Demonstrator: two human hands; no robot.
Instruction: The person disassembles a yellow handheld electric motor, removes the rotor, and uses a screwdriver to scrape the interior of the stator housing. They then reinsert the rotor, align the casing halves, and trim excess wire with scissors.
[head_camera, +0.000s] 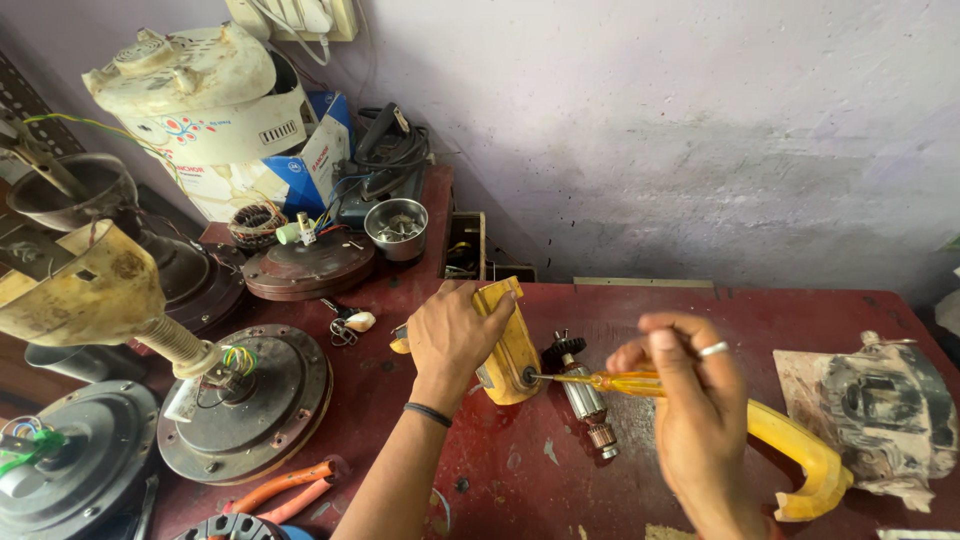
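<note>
- Both hands worked over a dark red counter (640, 310), seen from above.
- Left hand (452, 335) was closed around a yellow plastic housing (512, 345), fingers curled over its top edge; a black band sat on that wrist.
- Right hand (695, 385), with a silver ring on one finger, pinched the handle of a screwdriver with a clear yellow handle (610, 381).
- The metal tip of the screwdriver touched a dark hole on the side of the yellow plastic housing.
- A motor armature (585, 400) with a black toothed fan and a copper end lay on the counter, just beside the housing and under the screwdriver.
- A curved yellow handle piece (805, 460) lay to the right, partly behind the right hand.
- A dirty grey tool body (885, 410) rested on paper near the right edge of the counter.
- To the left, several round ceiling fan motors (250, 400) stood on the counter, one with coloured wires coming out of it.
- Orange-handled pliers (285, 487) lay near the front left.
- A small steel bowl (396, 228) stood at the back, near a white and blue box.
</note>
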